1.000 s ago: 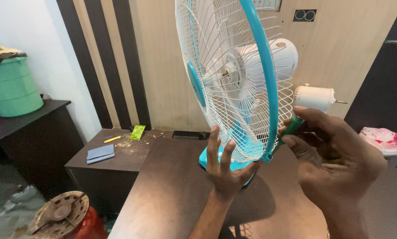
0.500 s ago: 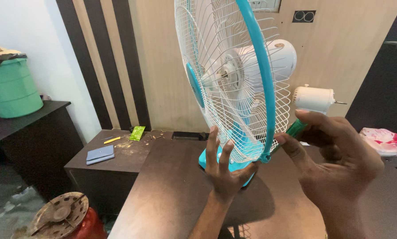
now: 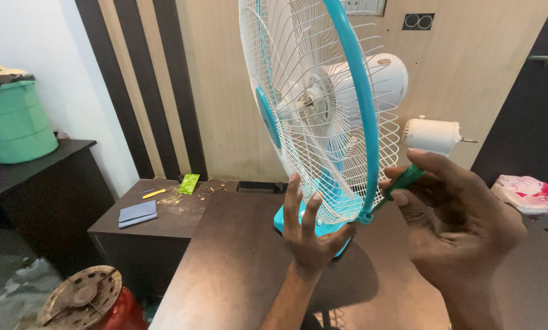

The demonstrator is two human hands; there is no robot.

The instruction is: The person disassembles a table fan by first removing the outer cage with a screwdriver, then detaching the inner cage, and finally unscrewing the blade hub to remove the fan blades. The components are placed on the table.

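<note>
While the left hand [image 3: 307,235] rests open against the lower front of the fan's white wire grille [image 3: 298,116], its fingers [image 3: 291,198] are spread and point upward, pinching nothing. The table fan [image 3: 323,122] stands upright on the dark brown surface [image 3: 225,269], its turquoise base [image 3: 286,221] just behind the left hand and its turquoise rim [image 3: 353,104] running down to a small clasp at the bottom. The right hand [image 3: 463,226] sits just right of that rim, its thumb and fingers pinched around a green-handled screwdriver [image 3: 405,178] whose tip points at the clasp. Far behind it a white motor part [image 3: 432,135] shows near the wall. To the left, a lower dark cabinet [image 3: 164,211] carries a blue notebook [image 3: 137,213], and a green bucket [image 3: 14,125] stands on a dark desk farther left.
</note>
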